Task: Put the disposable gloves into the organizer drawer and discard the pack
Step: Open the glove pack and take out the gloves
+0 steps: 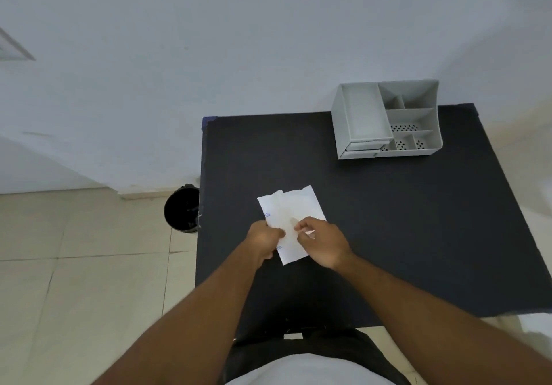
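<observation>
A flat white pack [291, 211] with small blue print lies on the black table [388, 220], near its left-middle. My left hand [264, 240] pinches the pack's left edge. My right hand [322, 243] pinches a translucent glove [291, 226] at the pack's front right. Both hands rest low over the table. A grey organizer [386, 119] stands at the table's far right, with a small drawer [363, 149] low at its front left, pushed in.
A black waste bin [182, 208] stands on the tiled floor just left of the table. A pale wall runs behind the table. The organizer has several open compartments on top, some with perforated floors.
</observation>
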